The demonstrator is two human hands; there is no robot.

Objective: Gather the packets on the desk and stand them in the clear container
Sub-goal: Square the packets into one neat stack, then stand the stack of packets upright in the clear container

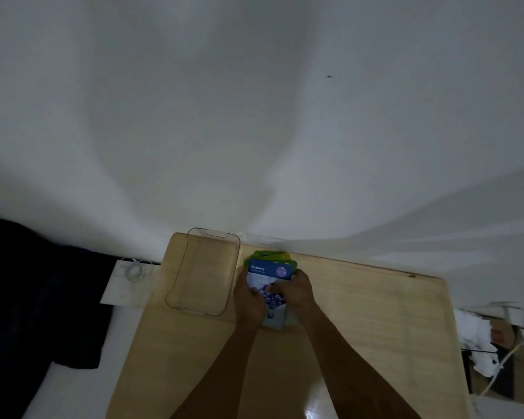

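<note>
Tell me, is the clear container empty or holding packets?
Empty: the desk shows through the clear container; the packets sit beside it, held by both hands.

Packets (270,275) gathered in one stack on wooden desk, blue-white "Blueberry" packet on top, green ones under; clear container (176,278) just beside, at left, upright, nothing inside

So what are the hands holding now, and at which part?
Both hands, left and right, clasp the stack of flat packets topped by a blue Blueberry packet, one hand at each side edge, near its lower half.
</note>
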